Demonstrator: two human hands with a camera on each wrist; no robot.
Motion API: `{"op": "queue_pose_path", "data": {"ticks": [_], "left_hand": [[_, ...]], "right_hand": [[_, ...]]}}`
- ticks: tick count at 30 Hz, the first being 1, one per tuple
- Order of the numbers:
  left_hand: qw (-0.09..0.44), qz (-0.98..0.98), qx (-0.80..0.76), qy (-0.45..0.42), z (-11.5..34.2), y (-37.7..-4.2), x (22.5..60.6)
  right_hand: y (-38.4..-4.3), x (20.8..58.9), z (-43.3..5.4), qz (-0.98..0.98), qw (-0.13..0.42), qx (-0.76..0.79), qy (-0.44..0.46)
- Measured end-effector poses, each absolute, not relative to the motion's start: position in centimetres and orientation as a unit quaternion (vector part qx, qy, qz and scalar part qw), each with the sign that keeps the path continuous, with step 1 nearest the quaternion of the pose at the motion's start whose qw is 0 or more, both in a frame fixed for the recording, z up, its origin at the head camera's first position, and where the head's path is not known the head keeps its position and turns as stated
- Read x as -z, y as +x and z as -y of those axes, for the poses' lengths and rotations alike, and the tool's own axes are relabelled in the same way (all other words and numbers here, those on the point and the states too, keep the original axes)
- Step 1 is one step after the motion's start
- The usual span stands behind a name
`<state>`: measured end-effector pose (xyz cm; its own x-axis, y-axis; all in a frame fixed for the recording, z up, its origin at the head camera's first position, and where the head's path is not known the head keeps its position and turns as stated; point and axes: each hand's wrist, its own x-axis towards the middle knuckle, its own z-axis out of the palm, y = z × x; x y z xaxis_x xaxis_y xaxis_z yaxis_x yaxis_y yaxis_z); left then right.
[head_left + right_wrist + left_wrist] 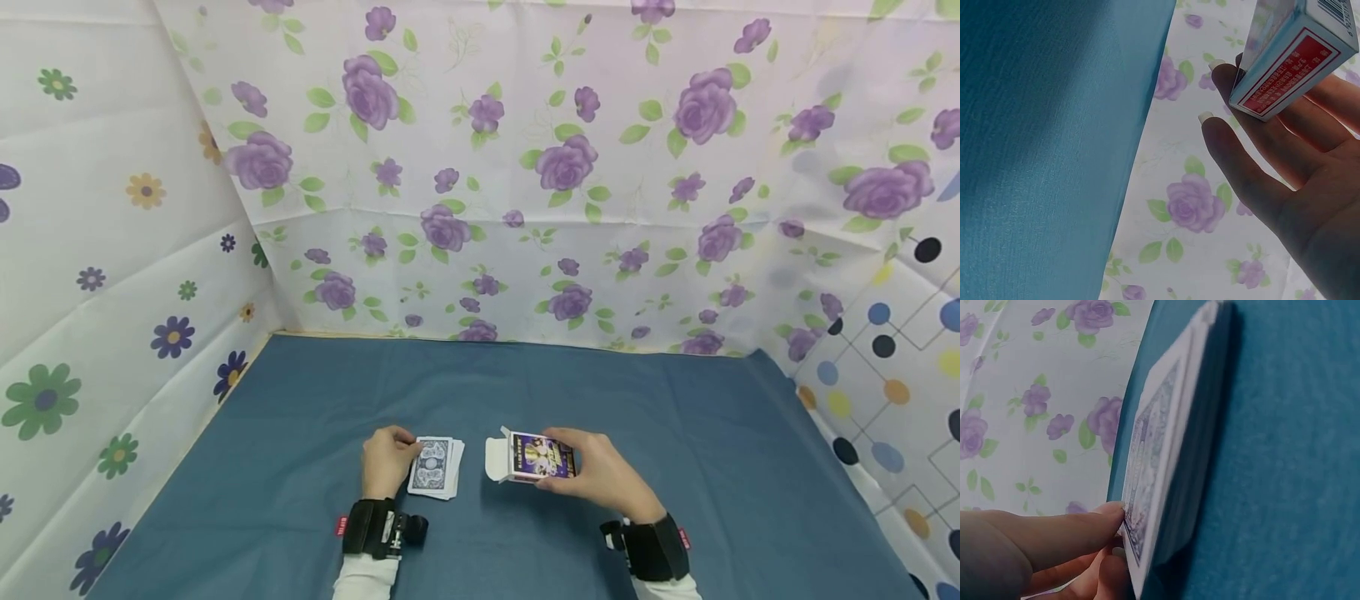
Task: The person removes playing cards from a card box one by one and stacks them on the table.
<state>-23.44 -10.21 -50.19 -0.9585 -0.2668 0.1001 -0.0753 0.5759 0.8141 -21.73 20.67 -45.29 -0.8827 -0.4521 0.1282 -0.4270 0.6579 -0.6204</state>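
A stack of playing cards (431, 467) lies back side up on the blue cloth, its pattern grey-blue with a white border. My left hand (386, 462) pinches the left edge of the cards; in the left wrist view the thumb (1079, 534) meets that edge, with other fingers below it. To the right, my right hand (600, 471) holds a purple and yellow card box (542, 457) between thumb and fingers. The box's white flap stands open toward the cards. One end of the box (1288, 75), with a red label and a barcode, shows in the right wrist view.
The blue cloth (525, 392) covers the table. Behind it hangs a white sheet (517, 275) with purple roses. Patterned sheets close off the left and right sides. Each wrist wears a black strap with a small camera.
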Motion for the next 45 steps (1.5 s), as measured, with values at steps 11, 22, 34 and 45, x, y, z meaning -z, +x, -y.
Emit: {"op": "queue_pose_path", "data": {"ticks": [11,22,34,45], "left_hand": [[0.105,0.889,0.436,0.092,10.1,-23.2,49.7],[0.013,0.853,0.505,-0.127,4.8,-21.0,43.5],[-0.003,0.843,0.522,-0.127,2.9,-20.7,44.1],[-0.08,0.821,0.554,-0.107,3.5,-20.7,43.9]], "right_hand": [[-21.8,45.4,-20.5,-0.911,0.026,0.333,-0.241],[-21.7,45.0,-20.5,-0.909,0.007,0.329,-0.255],[-21.3,44.6,-20.3,-0.899,-0.013,0.345,-0.269],[-21.1,44.3,-20.3,-0.901,-0.015,0.347,-0.26]]}}
